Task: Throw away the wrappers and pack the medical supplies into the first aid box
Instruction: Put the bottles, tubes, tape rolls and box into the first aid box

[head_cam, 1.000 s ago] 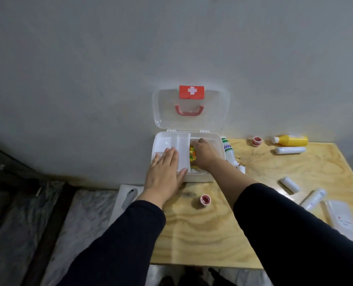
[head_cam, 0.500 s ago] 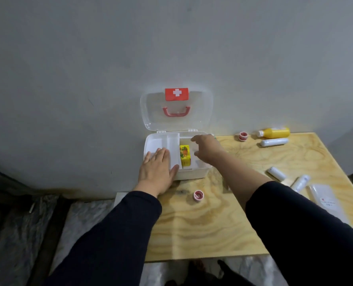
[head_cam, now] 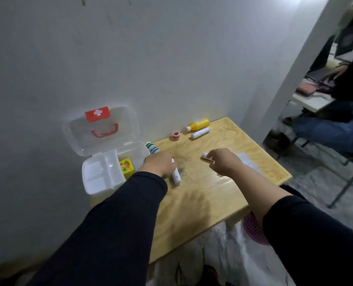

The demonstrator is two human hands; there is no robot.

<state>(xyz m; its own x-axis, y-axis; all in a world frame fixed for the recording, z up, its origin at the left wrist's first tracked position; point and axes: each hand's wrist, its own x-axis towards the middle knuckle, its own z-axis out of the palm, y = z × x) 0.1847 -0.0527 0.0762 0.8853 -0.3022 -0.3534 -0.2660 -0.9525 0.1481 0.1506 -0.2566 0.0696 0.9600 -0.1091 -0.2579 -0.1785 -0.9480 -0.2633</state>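
Note:
The first aid box (head_cam: pixel 98 182) stands open at the table's left end, its clear lid (head_cam: pixel 101 131) leaning on the wall. A yellow carton (head_cam: pixel 126 165) sits inside it beside the white divider tray. My left hand (head_cam: pixel 160 165) is curled over a white tube (head_cam: pixel 176 176) lying just right of the box. My right hand (head_cam: pixel 223 162) pinches a small white roll (head_cam: pixel 204 155) at its fingertips, low over the table. A green-and-white bottle (head_cam: pixel 152 148) lies against the box's right side.
At the back of the wooden table (head_cam: pixel 192 203) lie a yellow bottle (head_cam: pixel 199 124), a white roll (head_cam: pixel 200 132) and a red tape roll (head_cam: pixel 176 135). A flat white packet (head_cam: pixel 246 161) lies beyond my right hand. A pink basket (head_cam: pixel 254 228) sits under the table's right edge. A seated person (head_cam: pixel 336 120) is at far right.
Both hands have left the box and moved right. The left hand now covers a white tube, the right holds a small white roll. The view has swung to the right.

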